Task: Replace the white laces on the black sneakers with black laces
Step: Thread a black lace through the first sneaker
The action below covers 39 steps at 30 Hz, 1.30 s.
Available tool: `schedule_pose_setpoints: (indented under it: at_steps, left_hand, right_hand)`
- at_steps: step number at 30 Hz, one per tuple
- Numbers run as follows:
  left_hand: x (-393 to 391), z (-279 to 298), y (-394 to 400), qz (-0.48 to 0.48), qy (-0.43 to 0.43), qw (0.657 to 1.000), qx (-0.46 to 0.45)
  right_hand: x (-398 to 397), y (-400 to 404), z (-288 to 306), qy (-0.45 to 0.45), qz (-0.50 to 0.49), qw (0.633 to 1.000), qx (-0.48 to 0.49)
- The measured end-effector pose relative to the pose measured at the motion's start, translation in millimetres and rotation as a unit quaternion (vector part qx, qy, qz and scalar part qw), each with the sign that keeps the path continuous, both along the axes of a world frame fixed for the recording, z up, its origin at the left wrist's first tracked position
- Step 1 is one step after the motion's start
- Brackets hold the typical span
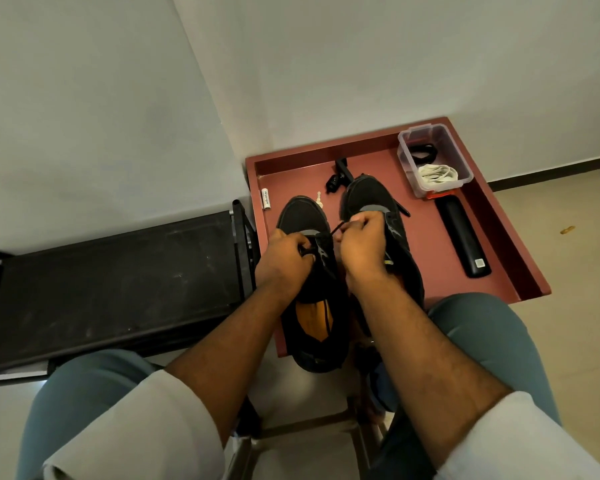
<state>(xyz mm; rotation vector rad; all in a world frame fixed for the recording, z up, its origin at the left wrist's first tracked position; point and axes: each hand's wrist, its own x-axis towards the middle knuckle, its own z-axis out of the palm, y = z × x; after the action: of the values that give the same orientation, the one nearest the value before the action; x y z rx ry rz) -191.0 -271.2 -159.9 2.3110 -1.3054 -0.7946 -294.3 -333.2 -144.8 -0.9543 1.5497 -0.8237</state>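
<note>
- While both black sneakers (312,306) stood side by side on the red tray (440,237), the left hand (284,258) was curled closed on the black lace (336,227) at the left shoe's eyelets.
- The right hand (362,244) pinched the lace's free end, apparently between thumb and forefinger.

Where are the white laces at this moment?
The white laces lie bundled in the clear plastic box at the tray's far right corner, beyond the right sneaker.

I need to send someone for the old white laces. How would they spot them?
Find the red tray by the wall, then the clear plastic box at its far right corner. The white laces are bundled at the box's near end; the coil beside them is black.
</note>
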Motion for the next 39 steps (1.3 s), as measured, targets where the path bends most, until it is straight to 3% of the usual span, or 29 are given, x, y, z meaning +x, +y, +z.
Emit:
schedule_pose_setpoints:
  at_steps: [2, 5, 7, 8, 10, 12, 14, 16, 17, 19, 20, 22, 24, 25, 26, 27, 28, 30, 32, 35, 37, 39]
  left_hand:
    - [-2.0, 2.0, 1.8, 0.007, -0.006, 1.000, -0.010]
    - [-5.1, 6.4, 3.3, 0.011, -0.050, 0.999, -0.014]
    - [-6.9, 9.4, 4.1, -0.001, -0.133, 0.991, -0.009]
    - [-7.8, 10.6, 4.5, -0.011, -0.182, 0.983, -0.003]
    - [-9.4, 12.1, 4.1, -0.020, -0.232, 0.972, 0.009]
    - [-11.0, 12.3, 3.5, -0.013, -0.222, 0.975, 0.020]
    - [-11.2, 10.9, 3.2, -0.009, -0.212, 0.977, 0.023]
    - [-10.5, 10.5, 3.4, -0.007, -0.209, 0.978, 0.025]
    - [-9.8, 10.4, 3.2, -0.007, -0.207, 0.978, 0.028]
    - [-9.1, 10.8, 2.9, -0.004, -0.198, 0.980, 0.037]
    - [-8.8, 11.0, 2.8, -0.002, -0.192, 0.980, 0.043]
    - [-8.6, 10.6, 2.7, -0.001, -0.181, 0.982, 0.050]
    - [-8.5, 8.3, 3.5, 0.005, -0.169, 0.985, 0.045]
    - [-8.6, 7.4, 3.9, 0.009, -0.162, 0.986, 0.040]
    - [-9.0, 6.6, 4.2, 0.015, -0.156, 0.987, 0.035]
    - [-9.8, 6.4, 4.4, 0.020, -0.150, 0.988, 0.030]
    - [-11.1, 6.4, 4.4, 0.025, -0.142, 0.989, 0.027]
    - [-13.7, 7.1, 3.9, 0.032, -0.125, 0.991, 0.021]
    - [-15.5, 7.3, 4.4, 0.034, -0.116, 0.993, 0.017]
    - [-14.5, 8.3, 5.1, 0.029, -0.113, 0.993, 0.019]
    - [-13.3, 8.7, 4.2, 0.025, -0.110, 0.993, 0.019]
    - [-11.7, 8.3, 4.0, 0.022, -0.111, 0.993, 0.017]
  right_hand:
    - [-13.7, -12.9, 29.4, -0.118, -0.090, 0.989, -0.012]
    - [-62.4, -48.8, 71.0, -0.256, -0.261, 0.926, -0.099]
    - [-96.6, -71.5, 75.0, -0.271, -0.324, 0.892, -0.160]
    - [-107.8, -76.8, 70.7, -0.224, -0.324, 0.903, -0.174]
    - [-111.9, -70.4, 51.1, -0.043, -0.231, 0.957, -0.168]
    - [-95.9, -45.5, 26.5, 0.119, -0.049, 0.971, -0.204]
    - [-70.5, -17.1, 5.9, 0.247, 0.185, 0.913, -0.268]
    - [-46.6, 0.3, -7.3, 0.395, 0.359, 0.806, -0.256]
    - [-38.4, 4.1, -10.4, 0.440, 0.396, 0.768, -0.244]
    - [-31.0, 4.2, -10.3, 0.466, 0.417, 0.746, -0.231]
    - [-30.9, 3.3, -8.1, 0.449, 0.407, 0.759, -0.237]
    - [-40.7, -5.9, -9.4, 0.376, 0.320, 0.835, -0.243]
    - [-62.6, -23.3, 0.5, 0.229, 0.142, 0.943, -0.194]
    - [-76.4, -32.4, 8.4, 0.146, 0.036, 0.975, -0.166]
    - [-90.2, -39.2, 15.9, 0.108, -0.048, 0.982, -0.149]
    - [-102.2, -42.4, 20.1, 0.139, -0.087, 0.977, -0.138]
    - [-108.3, -41.0, 22.5, 0.226, -0.073, 0.962, -0.136]
    - [-100.7, -24.9, 21.4, 0.375, 0.063, 0.906, -0.186]
    - [-73.6, -3.0, 16.3, 0.425, 0.228, 0.835, -0.266]
    - [-36.4, 10.9, 6.5, 0.505, 0.422, 0.707, -0.258]
    - [-26.0, 11.8, 0.2, 0.518, 0.458, 0.686, -0.226]
    - [-26.2, 11.5, -2.9, 0.480, 0.422, 0.733, -0.232]
